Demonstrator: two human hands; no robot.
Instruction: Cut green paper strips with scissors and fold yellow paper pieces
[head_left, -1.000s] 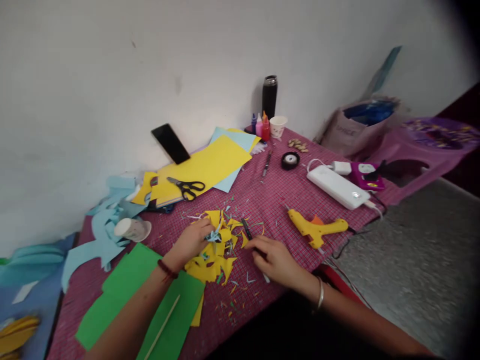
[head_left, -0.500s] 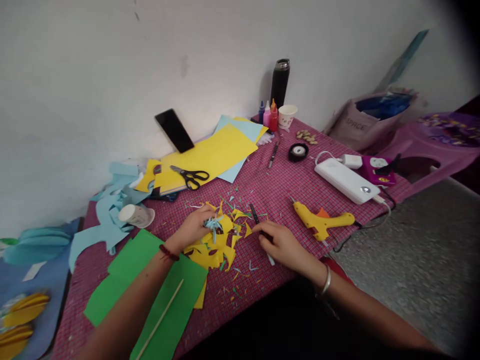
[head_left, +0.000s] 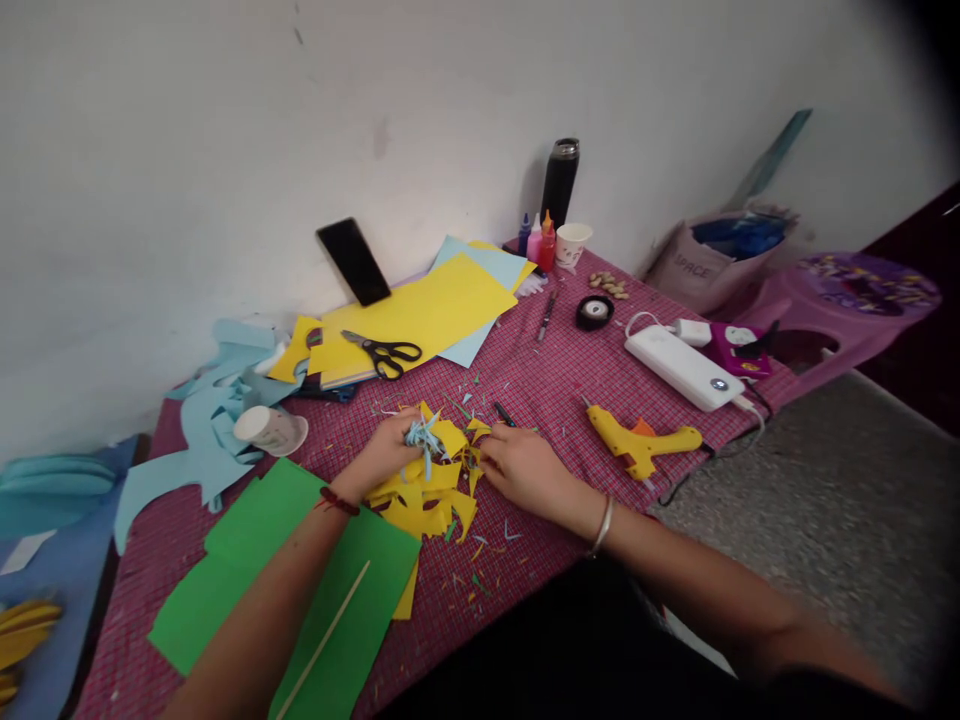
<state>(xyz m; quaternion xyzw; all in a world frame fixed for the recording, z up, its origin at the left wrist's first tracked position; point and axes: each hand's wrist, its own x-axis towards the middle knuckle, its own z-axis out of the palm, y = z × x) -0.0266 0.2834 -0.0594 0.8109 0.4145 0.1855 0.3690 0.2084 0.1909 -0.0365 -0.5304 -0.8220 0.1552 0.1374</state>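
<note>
My left hand (head_left: 386,452) is closed on a bunch of thin blue paper strips (head_left: 424,437), at the left of a heap of yellow paper scraps (head_left: 420,508). At the right side of the heap, my right hand (head_left: 529,472) has its fingers bent together among the scraps; what is between them is too small to make out. A dark pen-like tool (head_left: 504,413) lies just beyond that hand, partly covered by it. Green paper sheets (head_left: 360,600) with a thin stick (head_left: 330,628) on top lie beneath my left forearm.
Black-handled scissors (head_left: 384,352) rest on yellow sheets (head_left: 457,300). To the right are a yellow glue gun (head_left: 637,440), a white power bank (head_left: 679,368) and black tape (head_left: 595,312). A tipped paper cup (head_left: 266,430) lies by blue paper offcuts (head_left: 195,420). A phone (head_left: 354,262) leans on the wall.
My right hand has moved left, from beside the pen-like tool to the edge of the scrap heap. My left hand stays with the blue strips. The view has shifted slightly.
</note>
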